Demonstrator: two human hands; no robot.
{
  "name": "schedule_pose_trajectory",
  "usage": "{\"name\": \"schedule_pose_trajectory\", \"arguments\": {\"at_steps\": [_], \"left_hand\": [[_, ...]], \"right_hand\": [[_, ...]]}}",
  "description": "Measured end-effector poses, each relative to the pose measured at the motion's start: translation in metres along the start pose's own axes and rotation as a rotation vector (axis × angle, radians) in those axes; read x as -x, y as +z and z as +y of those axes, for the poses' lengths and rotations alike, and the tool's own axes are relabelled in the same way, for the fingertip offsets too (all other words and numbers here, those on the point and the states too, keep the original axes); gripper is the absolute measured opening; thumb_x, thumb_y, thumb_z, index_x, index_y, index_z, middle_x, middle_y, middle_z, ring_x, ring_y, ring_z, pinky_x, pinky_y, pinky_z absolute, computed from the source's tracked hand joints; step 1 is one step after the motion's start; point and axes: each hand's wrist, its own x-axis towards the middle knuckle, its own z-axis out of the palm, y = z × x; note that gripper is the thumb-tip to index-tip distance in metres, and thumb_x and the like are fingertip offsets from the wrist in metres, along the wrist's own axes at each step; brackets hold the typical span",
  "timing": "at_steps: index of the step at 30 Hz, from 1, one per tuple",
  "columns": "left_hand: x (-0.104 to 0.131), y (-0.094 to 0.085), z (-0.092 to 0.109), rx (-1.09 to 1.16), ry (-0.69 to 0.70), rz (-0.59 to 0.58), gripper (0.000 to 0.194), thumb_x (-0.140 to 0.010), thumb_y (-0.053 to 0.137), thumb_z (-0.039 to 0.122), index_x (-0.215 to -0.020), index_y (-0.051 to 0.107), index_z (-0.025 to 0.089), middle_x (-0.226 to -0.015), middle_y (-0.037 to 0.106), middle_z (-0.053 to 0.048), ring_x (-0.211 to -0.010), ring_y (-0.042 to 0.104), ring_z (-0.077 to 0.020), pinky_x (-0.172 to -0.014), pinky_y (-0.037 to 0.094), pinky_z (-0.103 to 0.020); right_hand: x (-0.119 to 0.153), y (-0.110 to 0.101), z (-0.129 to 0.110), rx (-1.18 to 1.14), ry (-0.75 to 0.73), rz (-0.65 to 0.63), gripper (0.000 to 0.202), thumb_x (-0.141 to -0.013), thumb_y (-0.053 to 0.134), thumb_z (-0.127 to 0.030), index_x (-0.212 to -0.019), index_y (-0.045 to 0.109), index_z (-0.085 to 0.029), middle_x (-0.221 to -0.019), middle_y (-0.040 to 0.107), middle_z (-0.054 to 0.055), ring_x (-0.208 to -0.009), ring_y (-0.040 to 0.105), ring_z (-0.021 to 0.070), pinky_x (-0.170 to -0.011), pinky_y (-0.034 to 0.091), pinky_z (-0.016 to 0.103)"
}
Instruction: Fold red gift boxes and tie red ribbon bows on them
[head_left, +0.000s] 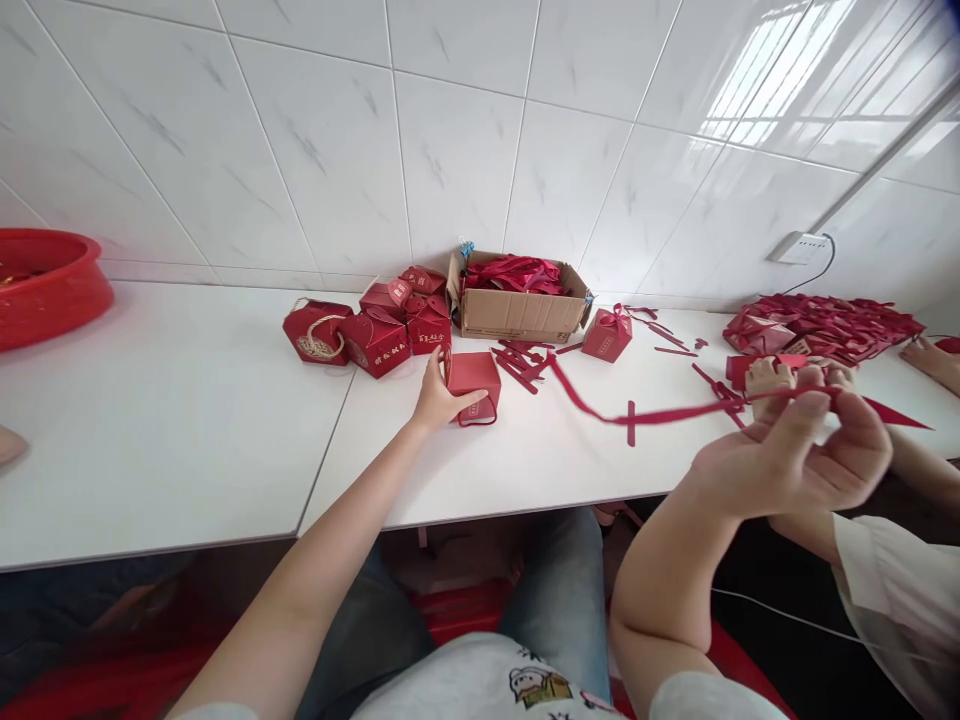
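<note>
My left hand (439, 392) is closed round the left side of a small red gift box (475, 373), which rests on the white table near the middle. A dark red cord loop hangs at the front of the box. Raised over the table on the right, my right hand (802, 450) pinches a long red ribbon (660, 414) between thumb and fingers. The ribbon's free end stretches left toward the box, and another pointed end sticks out to the right of the hand.
A cardboard box (525, 312) of red ribbons stands against the wall. Finished red boxes (379, 340) cluster left of it; a bow-topped box (607, 335) sits right. Red strips (523, 365) lie scattered. A red basin (52, 290) is far left. A co-worker's hands (769, 380) work at right.
</note>
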Motion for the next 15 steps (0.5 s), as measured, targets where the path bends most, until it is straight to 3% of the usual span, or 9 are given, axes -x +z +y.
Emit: {"name": "schedule_pose_trajectory", "arguments": {"at_steps": [2,5,8,10,12,15], "left_hand": [[-0.002,-0.003,-0.004,0.053,-0.007,-0.004,0.111,-0.054,0.085,0.040,-0.145,0.024,0.022,-0.145,0.037,-0.016,-0.133,0.040,-0.0318,-0.109,0.036,-0.046],[-0.002,-0.024,-0.011,0.084,-0.031,-0.143,0.106,-0.052,0.086,0.038,-0.142,0.032,0.025,-0.144,0.041,-0.012,-0.131,0.043,-0.0324,-0.107,0.040,-0.045],[0.002,-0.052,-0.016,0.176,-0.047,-0.389,0.100,-0.055,0.085,0.036,-0.142,0.036,0.027,-0.140,0.049,-0.010,-0.128,0.046,-0.0330,-0.105,0.042,-0.045],[0.005,-0.064,-0.016,0.283,-0.041,-0.447,0.093,-0.059,0.080,0.033,-0.141,0.037,0.028,-0.141,0.048,-0.009,-0.130,0.046,-0.0321,-0.104,0.044,-0.045],[0.012,-0.068,-0.012,0.332,-0.004,-0.257,0.078,-0.064,0.074,0.032,-0.135,0.042,0.030,-0.143,0.046,-0.007,-0.135,0.041,-0.0295,-0.106,0.040,-0.044],[0.031,-0.058,0.005,0.195,0.158,0.238,0.044,-0.072,0.066,0.035,-0.113,0.055,0.027,-0.134,0.051,-0.005,-0.133,0.041,-0.0255,-0.111,0.033,-0.043]], "right_hand": [[-0.006,-0.003,-0.012,0.035,-0.012,0.008,0.011,-0.080,0.066,-0.024,-0.081,0.064,-0.036,-0.086,0.066,-0.001,-0.092,0.069,0.0280,-0.084,0.054,0.056],[-0.011,-0.011,-0.025,0.049,0.081,-0.074,0.016,-0.079,0.063,-0.022,-0.078,0.062,-0.038,-0.082,0.062,0.000,-0.083,0.067,0.0267,-0.073,0.054,0.052],[-0.006,-0.015,-0.028,-0.054,0.361,-0.340,0.019,-0.075,0.063,-0.019,-0.085,0.062,-0.035,-0.080,0.058,0.000,-0.068,0.062,0.0201,-0.065,0.053,0.044],[0.010,-0.013,-0.024,-0.119,0.585,-0.555,0.020,-0.071,0.066,-0.022,-0.087,0.057,-0.031,-0.076,0.055,-0.002,-0.062,0.059,0.0160,-0.062,0.052,0.037],[0.036,-0.007,-0.019,-0.151,0.836,-0.778,0.027,-0.069,0.071,-0.025,-0.086,0.050,-0.028,-0.072,0.055,-0.004,-0.062,0.059,0.0147,-0.062,0.051,0.033],[0.083,0.004,-0.010,-0.219,1.186,-1.074,0.033,-0.071,0.073,-0.029,-0.088,0.045,-0.027,-0.075,0.058,-0.006,-0.060,0.058,0.0116,-0.063,0.050,0.029]]}}
